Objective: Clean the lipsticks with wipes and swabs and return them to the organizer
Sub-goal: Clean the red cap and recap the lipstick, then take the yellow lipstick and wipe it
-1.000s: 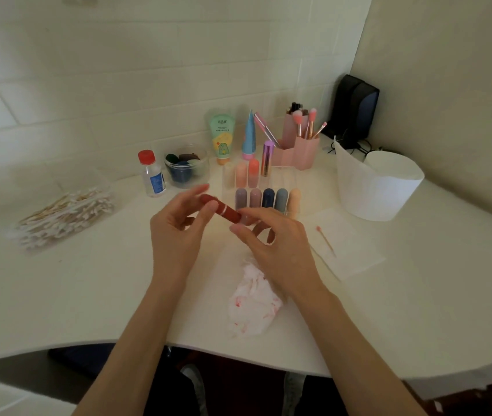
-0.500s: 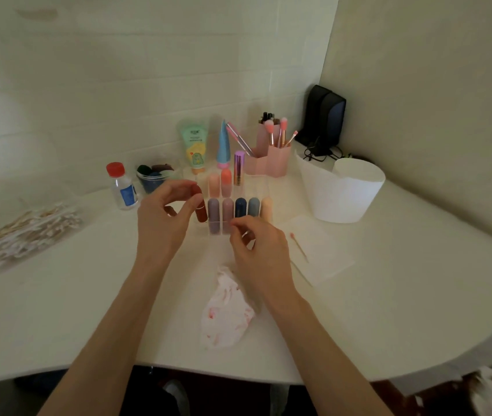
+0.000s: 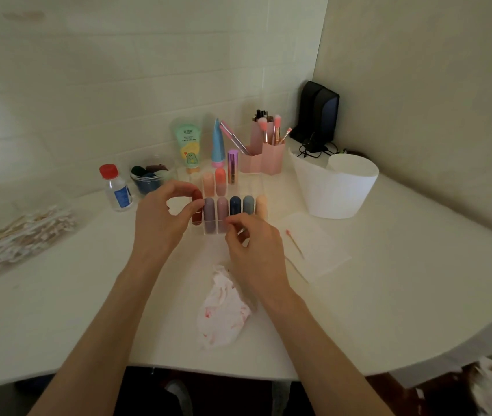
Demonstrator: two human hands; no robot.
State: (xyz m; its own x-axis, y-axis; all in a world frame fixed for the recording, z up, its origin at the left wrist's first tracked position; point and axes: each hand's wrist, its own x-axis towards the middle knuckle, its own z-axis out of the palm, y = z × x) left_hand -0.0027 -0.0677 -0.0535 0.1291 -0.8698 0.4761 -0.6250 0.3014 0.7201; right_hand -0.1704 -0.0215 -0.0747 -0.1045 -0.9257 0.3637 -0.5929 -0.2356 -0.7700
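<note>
From the head camera, my left hand (image 3: 163,217) pinches the dark red lipstick (image 3: 197,210) between thumb and fingertips near its top, upright, so its base can drop straight into the left end slot of the near row of the clear organizer (image 3: 253,186); it looks partly seated already, just beside the mauve-grey one. My right hand (image 3: 256,247) sits curled at the organizer's near wall, I judge to steady the light case against the push, but whether those fingers grip anything I cannot tell. Counting: the near row holds six lipsticks with the red one, and the far row has two capped ones plus one purple metallic tube (a pale shape at that row's left end is too faint to count). One crumpled wipe (image 3: 223,313), stained pink, lies near me between my forearms, within easy reach for the next wipe-down. One swab (image 3: 295,244) with a pink tip rests on a flat white sheet (image 3: 322,250) to the right, which spares the table from stains. Far left is a heap of fresh swabs (image 3: 19,235), and one red-capped bottle (image 3: 115,187) stands left of the organizer
</note>
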